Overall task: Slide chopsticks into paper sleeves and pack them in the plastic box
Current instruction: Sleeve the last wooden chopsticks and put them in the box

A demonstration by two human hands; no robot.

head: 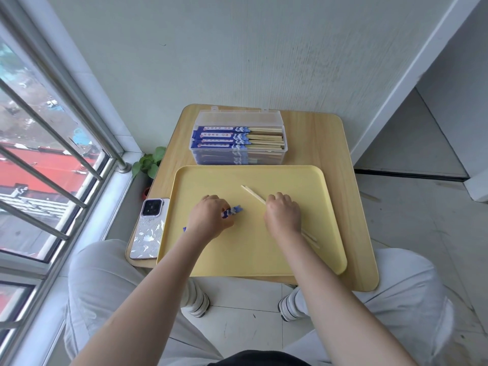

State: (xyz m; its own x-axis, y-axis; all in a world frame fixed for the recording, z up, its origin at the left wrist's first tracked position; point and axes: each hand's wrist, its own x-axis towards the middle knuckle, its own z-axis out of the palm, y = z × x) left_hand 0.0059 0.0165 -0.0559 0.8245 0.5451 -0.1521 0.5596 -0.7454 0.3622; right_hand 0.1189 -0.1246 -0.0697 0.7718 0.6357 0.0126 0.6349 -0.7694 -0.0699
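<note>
A yellow tray (264,257) lies on the small wooden table. My left hand (210,219) rests on the tray's left part, closed on a blue patterned paper sleeve (233,211) whose ends stick out on both sides of the hand. My right hand (284,216) covers the middle of a pair of pale wooden chopsticks (253,194) lying diagonally on the tray, fingers curled over them. Behind the tray stands the clear plastic box (239,115), open, with several sleeved chopstick pairs stacked inside.
A phone (148,231) in a white patterned case lies left of the tray on the table (330,143). A small green plant (149,162) sits by the window corner. A wall is right behind the box. My knees flank the table.
</note>
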